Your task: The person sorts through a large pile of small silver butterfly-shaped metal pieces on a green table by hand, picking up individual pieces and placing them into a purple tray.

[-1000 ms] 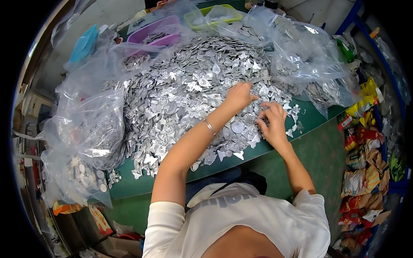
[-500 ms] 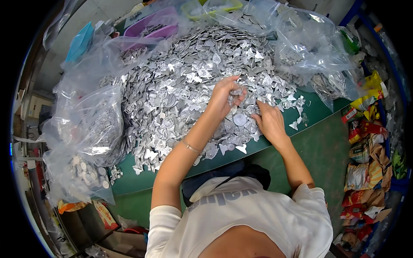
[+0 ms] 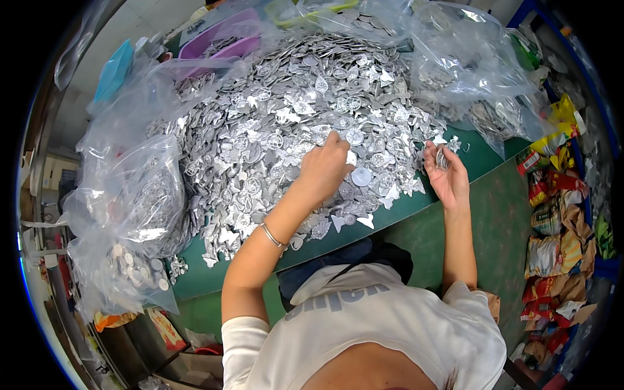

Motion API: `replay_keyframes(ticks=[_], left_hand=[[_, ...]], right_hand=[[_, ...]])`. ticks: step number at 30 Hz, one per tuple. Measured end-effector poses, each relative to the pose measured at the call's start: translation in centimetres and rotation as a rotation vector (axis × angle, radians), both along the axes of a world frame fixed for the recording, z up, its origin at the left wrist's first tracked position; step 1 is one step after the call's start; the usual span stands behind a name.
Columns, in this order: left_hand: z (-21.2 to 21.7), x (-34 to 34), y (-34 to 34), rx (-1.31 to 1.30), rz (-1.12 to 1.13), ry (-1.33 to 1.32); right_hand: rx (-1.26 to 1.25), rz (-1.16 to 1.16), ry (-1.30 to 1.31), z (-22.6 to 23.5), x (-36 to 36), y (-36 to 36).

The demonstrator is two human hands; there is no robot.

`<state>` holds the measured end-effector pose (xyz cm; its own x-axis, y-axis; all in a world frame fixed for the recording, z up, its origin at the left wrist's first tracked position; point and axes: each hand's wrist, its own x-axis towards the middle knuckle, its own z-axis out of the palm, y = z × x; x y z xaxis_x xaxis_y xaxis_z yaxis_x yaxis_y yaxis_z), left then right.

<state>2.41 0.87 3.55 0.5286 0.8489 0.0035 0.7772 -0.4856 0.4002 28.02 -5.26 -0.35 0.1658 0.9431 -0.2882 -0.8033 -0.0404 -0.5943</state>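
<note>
On pile (image 3: pixel 286 123): L hand (image 3: pixel 323 170), shiny flat pcs.

left hand (image 3: pixel 325 170) fingertips buried among metal pieces (image 3: pixel 286 117)

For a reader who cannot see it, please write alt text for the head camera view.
A person's left hand presses into a large pile of small silver metal pieces on a green table, while the right hand is raised at the pile's edge, holding a few pieces. Clear plastic bags with more pieces lie around the pile.
</note>
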Motion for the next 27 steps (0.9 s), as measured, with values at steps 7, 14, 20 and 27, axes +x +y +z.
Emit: replay_keyframes(ticks=[7, 14, 20, 27], left_hand=[[-1.2, -0.3, 0.1, 0.073, 0.076, -0.2], [-0.2, -2.2, -0.1, 0.19, 0.161, -0.292], [0.1, -4.8, -2.5, 0.065, 0.062, -0.284], [0.6, -2.2, -0.7, 0.18, 0.066, -0.257]], right_hand=[[0.299, 0.064, -1.71, 0.0, -2.5, -0.4], [0.353, -0.065, -2.018, -0.6, -3.7, 0.6], [0.09, -0.17, -1.029, -1.4, -0.7, 1.1], [-0.064, 0.225, 0.188, 1.1, -2.5, 1.4]])
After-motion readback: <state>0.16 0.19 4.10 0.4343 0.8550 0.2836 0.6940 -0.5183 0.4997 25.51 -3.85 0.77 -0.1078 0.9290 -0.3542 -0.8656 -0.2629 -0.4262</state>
